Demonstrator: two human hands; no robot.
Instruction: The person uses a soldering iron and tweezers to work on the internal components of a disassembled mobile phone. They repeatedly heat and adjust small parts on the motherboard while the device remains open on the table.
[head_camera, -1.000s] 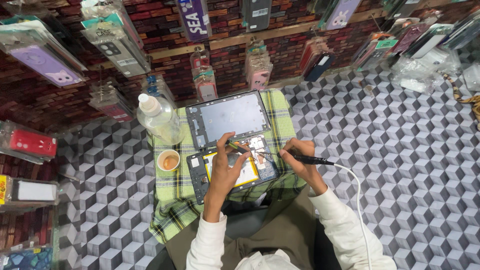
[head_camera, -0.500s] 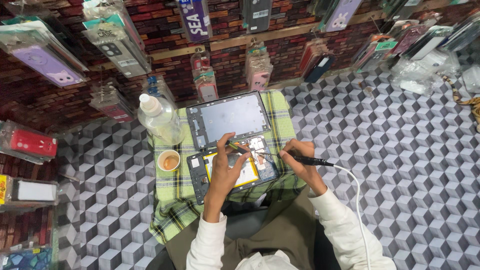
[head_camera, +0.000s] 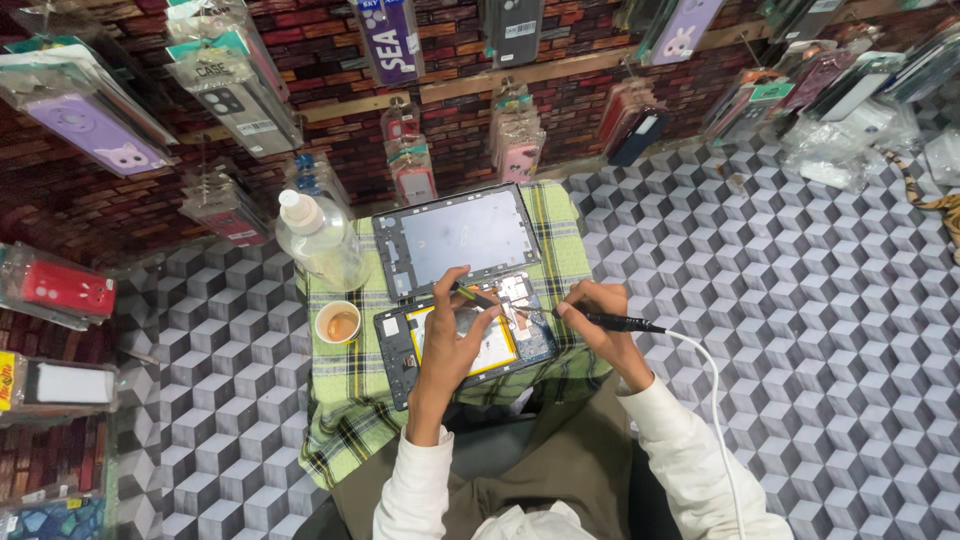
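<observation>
We are pressing our left hand (head_camera: 452, 345) on the opened tablet (head_camera: 465, 345); our right hand (head_camera: 598, 325) is gripping a corded tool (head_camera: 615, 322), its tip pointing left at the board.

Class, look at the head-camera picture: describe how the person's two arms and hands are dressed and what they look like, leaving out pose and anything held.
Both arms wear long white sleeves reaching the wrists. The left hand and right hand are bare: no gloves, and no rings, watch or markings can be made out at this size.

Packaged phone cases (head_camera: 240, 95) hang along the brick wall; grey tablet screen (head_camera: 462, 237) lies on cloth.
</observation>
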